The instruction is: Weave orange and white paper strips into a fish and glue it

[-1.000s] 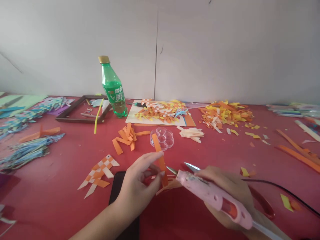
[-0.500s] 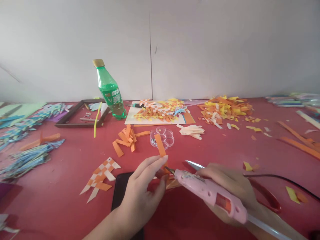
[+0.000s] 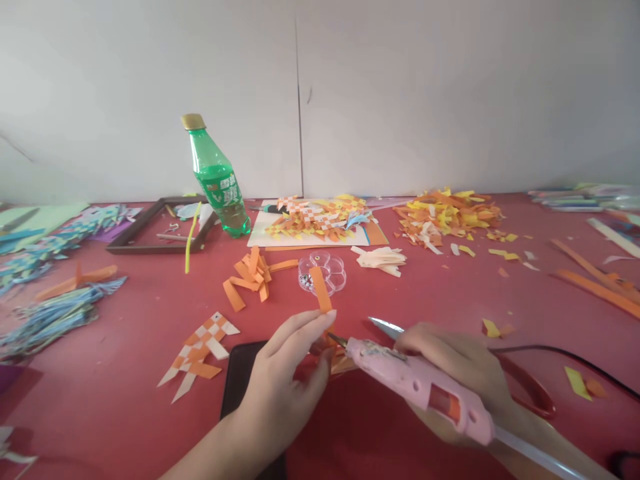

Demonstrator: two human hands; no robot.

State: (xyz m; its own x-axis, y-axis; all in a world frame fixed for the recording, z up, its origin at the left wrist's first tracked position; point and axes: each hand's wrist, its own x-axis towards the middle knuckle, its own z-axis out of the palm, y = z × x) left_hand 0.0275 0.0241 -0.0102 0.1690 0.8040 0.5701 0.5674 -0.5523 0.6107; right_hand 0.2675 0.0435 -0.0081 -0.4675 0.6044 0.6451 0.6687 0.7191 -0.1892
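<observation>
My left hand [image 3: 295, 373] pinches an orange paper strip [image 3: 321, 290], which stands up past the fingertips; its lower end is partly hidden by the fingers. In my right hand [image 3: 455, 367] is a pink hot glue gun [image 3: 420, 383] with a clear glue stick out of its back. The gun's metal nozzle points left and meets or nearly meets the strip by my left fingers. Under the right hand lie scissors [image 3: 385, 327], blades to the left and red handle to the right. A woven orange-and-white paper fish [image 3: 205, 343] lies to the left, beside a black phone [image 3: 237, 380].
Behind the hands are a clear compartment tray [image 3: 340, 273], folded orange strips [image 3: 250, 277] and cream strips [image 3: 383, 260]. Farther back stand a green bottle [image 3: 223, 187], a dark frame [image 3: 145, 249] and heaped paper scraps [image 3: 445, 213]. A black cord [image 3: 565, 348] runs off to the right.
The view has shifted slightly, so the table things appear a little further left and up. Both hands keep their grip, with the nozzle still at the strip.
</observation>
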